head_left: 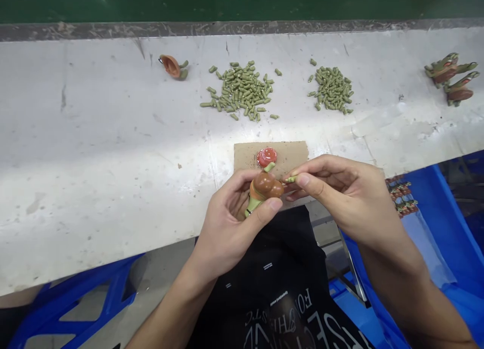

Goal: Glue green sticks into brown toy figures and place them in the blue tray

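My left hand [230, 223] grips a small brown and green toy figure [264, 188] just over the table's near edge. Thumb and forefinger of my right hand [336, 190] pinch a small green peg [291, 179] right beside the figure's side. A green stub sticks up from the top of the figure. Just behind it a red round cap [266, 157] lies on a piece of brown cardboard [293, 153].
Two heaps of green pegs [240, 91] [331, 89] lie further back on the white table [94, 152]. One loose toy part [172, 66] sits at the back left, finished figures [451, 78] at the far right. Blue crates [438, 223] stand below on both sides.
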{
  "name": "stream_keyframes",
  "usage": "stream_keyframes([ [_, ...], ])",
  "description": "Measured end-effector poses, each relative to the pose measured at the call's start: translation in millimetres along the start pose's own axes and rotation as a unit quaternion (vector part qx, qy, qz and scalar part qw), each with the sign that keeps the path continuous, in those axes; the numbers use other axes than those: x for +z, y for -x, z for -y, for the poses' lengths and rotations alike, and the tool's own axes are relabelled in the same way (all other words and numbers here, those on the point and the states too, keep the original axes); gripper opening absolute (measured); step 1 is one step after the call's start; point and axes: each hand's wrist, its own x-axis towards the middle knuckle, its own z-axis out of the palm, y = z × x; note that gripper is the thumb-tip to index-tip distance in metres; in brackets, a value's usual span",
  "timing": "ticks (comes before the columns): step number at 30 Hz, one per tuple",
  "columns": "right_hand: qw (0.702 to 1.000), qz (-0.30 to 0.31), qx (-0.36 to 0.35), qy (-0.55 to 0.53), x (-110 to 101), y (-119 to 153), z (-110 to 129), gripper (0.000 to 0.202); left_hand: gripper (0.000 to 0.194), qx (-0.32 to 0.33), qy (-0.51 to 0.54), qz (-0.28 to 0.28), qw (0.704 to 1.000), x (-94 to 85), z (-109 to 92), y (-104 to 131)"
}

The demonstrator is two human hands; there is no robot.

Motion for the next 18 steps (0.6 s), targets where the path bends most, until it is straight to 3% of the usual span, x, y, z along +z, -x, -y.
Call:
stream_keyframes([
  [8, 1.0, 0.026, -0.003, 0.002, 1.0, 0.4, -0.1, 0.015, 0.017, -0.007, -0.015, -0.001, 1.0, 1.1, 0.3, 1.5],
  [18, 0.999, 0.026, -0.026, 0.04, -3.0, 2.4, -0.6, 0.015, 0.017, -0.012, -0.038, -0.005, 0.999, 1.7, 0.4, 0.7],
])
